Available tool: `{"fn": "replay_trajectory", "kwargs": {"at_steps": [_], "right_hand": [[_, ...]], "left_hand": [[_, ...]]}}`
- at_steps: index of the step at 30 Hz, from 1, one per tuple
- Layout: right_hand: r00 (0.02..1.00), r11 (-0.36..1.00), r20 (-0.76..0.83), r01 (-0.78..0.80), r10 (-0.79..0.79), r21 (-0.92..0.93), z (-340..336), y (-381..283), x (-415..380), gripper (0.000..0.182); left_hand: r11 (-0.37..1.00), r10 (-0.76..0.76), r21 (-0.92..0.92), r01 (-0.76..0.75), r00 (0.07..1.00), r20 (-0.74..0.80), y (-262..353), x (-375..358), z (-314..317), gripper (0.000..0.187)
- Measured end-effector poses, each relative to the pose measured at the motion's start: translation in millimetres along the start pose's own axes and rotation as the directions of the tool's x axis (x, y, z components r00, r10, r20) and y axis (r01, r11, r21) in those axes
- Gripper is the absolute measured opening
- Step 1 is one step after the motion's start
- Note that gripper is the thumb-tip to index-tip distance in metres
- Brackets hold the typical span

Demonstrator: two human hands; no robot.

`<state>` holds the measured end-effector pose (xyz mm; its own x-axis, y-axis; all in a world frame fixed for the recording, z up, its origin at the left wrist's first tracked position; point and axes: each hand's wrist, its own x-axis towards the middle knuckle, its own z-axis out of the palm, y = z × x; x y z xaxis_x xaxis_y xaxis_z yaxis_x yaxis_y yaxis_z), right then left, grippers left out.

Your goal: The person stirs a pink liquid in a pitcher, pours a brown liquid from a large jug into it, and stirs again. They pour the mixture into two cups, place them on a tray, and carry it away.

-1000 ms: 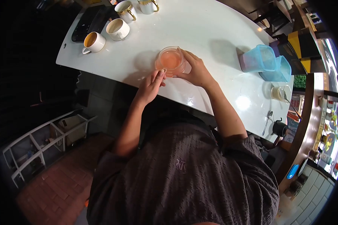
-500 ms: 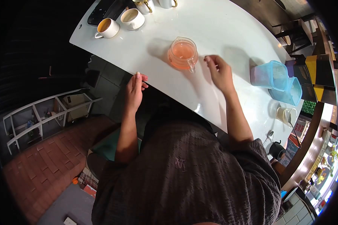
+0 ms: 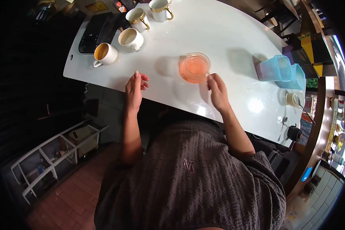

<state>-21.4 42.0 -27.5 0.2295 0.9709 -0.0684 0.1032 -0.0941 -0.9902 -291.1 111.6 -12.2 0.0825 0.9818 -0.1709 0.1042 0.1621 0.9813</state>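
While right hand (image 3: 218,93) pinches handle (image 3: 207,74), glass jug (image 3: 194,68) stands apart from left hand (image 3: 135,91)

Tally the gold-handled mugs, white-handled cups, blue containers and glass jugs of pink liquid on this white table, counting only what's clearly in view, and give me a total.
Gold-handled mugs: 2
White-handled cups: 2
Blue containers: 2
Glass jug: 1
Total: 7
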Motion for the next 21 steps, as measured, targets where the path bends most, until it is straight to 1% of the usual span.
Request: {"fn": "replay_trajectory", "kwargs": {"at_steps": [2,4,5,6,8,12,14,15,18,19,20,21], "right_hand": [[0.989,1.0,-0.146,-0.025,0.027,0.019,2,4,5,0.03],[0.977,0.999,-0.211,-0.034,0.025,-0.037,-4,2,10,0.032],[0.965,0.999,-0.258,-0.041,0.035,-0.018,-2,-4,13,0.034],[0.953,0.993,-0.299,-0.066,0.035,-0.095,-2,-7,16,0.039],[0.935,0.98,-0.354,-0.089,0.019,-0.18,4,-20,22,0.043],[0.941,0.979,-0.335,-0.028,-0.042,-0.201,38,-33,26,0.044],[0.959,0.988,-0.281,-0.008,-0.036,-0.155,48,-30,26,0.044],[0.969,0.994,-0.247,-0.005,-0.022,-0.108,47,-27,25,0.044],[0.979,0.995,-0.201,-0.026,0.006,-0.097,34,-26,19,0.044],[0.978,0.99,-0.207,-0.04,0.011,-0.137,29,-29,16,0.045],[0.978,0.99,-0.207,-0.041,0.012,-0.137,29,-34,14,0.045],[0.979,0.988,-0.203,-0.014,-0.017,-0.151,29,-38,13,0.048]], "left_hand": [[1.0,0.006,-0.007,-0.005,1.0,0.007,6,7,-16,0.046],[1.0,0.01,-0.016,-0.01,1.0,0.009,8,12,-33,0.046],[1.0,0.014,-0.004,-0.014,0.999,0.033,8,13,-41,0.047],[1.0,0.018,0.007,-0.018,0.998,0.057,8,15,-48,0.048],[1.0,0.018,-0.021,-0.017,0.998,0.056,5,16,-59,0.047],[0.999,0.003,-0.052,-0.001,0.999,0.037,-1,16,-71,0.046],[0.999,0.002,-0.054,0.0,0.999,0.041,-5,15,-74,0.046],[0.999,-0.001,-0.052,0.003,0.999,0.048,-6,15,-74,0.046],[0.999,-0.01,-0.053,0.012,0.999,0.04,-5,12,-74,0.046],[0.999,-0.009,-0.053,0.011,0.999,0.039,-5,11,-74,0.046],[0.998,-0.015,-0.061,0.018,0.999,0.052,-4,10,-73,0.046],[0.997,-0.02,-0.07,0.025,0.998,0.066,-4,9,-72,0.046]]}}
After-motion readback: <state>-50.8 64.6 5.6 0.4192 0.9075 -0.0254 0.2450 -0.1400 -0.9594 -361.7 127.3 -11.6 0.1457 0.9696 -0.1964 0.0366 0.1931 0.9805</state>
